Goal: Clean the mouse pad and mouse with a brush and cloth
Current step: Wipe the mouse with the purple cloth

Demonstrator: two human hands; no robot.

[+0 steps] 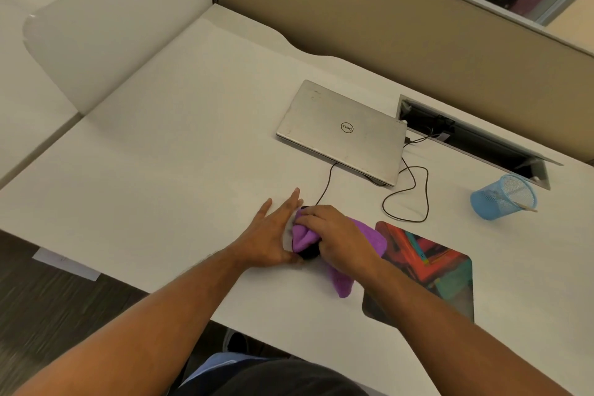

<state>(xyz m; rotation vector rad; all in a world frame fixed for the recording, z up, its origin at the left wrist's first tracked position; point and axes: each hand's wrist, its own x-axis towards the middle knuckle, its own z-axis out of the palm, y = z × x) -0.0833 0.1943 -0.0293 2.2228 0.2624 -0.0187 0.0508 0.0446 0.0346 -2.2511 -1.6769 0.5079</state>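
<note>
1. The left hand [272,235] lies with its fingers straight and spread, palm side against the left flank of the mouse [309,253], steadying it on the desk [167,145].
2. The right hand [337,239] is curled around a purple cloth [303,235], gripping it and pressing it down on top of the mouse; the fingers wrap over the bunched fabric.
3. The mouse is mostly hidden under the cloth and both hands; only a dark patch shows near the left thumb. A loose end of the cloth hangs out on the near side of the right wrist.
4. A black cable [325,185] runs from the mouse toward the far side, up to the closed silver laptop [344,130].
5. The mouse pad [430,270], with a bright pattern of red, orange and teal, lies just to the right of the hands, partly covered by the right forearm.
6. Farther right stands a tilted blue mesh cup [501,198] with a thin stick in it.
7. Behind the laptop, an open cable hatch [475,138] is set into the white desk, and a second black cord loops from it.
8. A tan partition [369,19] closes the far side, and a white divider [106,29] stands at the left.
</note>
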